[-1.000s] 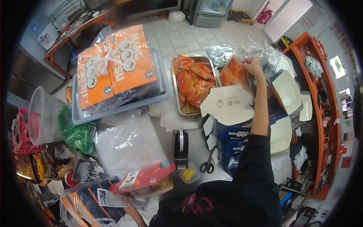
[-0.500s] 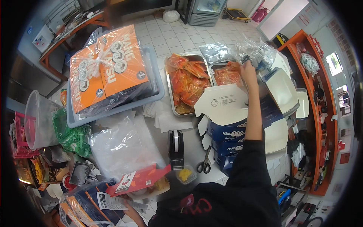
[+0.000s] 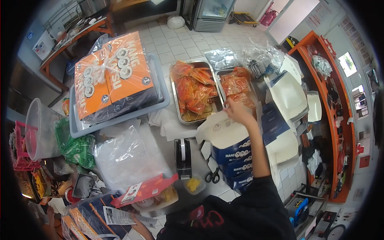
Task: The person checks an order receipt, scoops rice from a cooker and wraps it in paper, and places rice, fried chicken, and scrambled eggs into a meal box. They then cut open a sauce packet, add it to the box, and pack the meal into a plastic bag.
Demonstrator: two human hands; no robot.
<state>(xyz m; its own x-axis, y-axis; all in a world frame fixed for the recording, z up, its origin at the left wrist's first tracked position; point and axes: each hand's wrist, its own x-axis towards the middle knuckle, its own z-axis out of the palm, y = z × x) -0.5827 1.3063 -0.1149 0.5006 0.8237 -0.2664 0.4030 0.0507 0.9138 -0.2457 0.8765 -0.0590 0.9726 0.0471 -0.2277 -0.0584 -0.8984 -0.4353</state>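
My right hand (image 3: 239, 112) reaches over the near edge of a metal tray of orange-red sauce packets (image 3: 235, 85), by the raised white flap (image 3: 218, 129) of a blue box. Its fingertips are pinched together; what they hold, if anything, I cannot make out. To its left is a larger metal tray with bagged orange-red packets (image 3: 195, 90). At the bottom, my left hand (image 3: 139, 225) is closed on a printed paper receipt (image 3: 118, 216), beside a plastic-wrapped blue and orange package (image 3: 86, 218). Just above lies an open red-lidded box (image 3: 150, 190), its contents partly hidden.
Blue boxes (image 3: 238, 168) are stacked under my right arm. Scissors (image 3: 213, 175), a black tape dispenser (image 3: 183, 158) and a small tub of yellow food (image 3: 194, 184) stand mid-table. A blue-grey bin (image 3: 162, 106) holds wrapped orange boxes. Another person's hand (image 3: 51, 218) shows at lower left.
My right hand has moved from the clear plastic bags at the back, toward me and left, to the near edge of the smaller tray. My left hand stays with the receipt.
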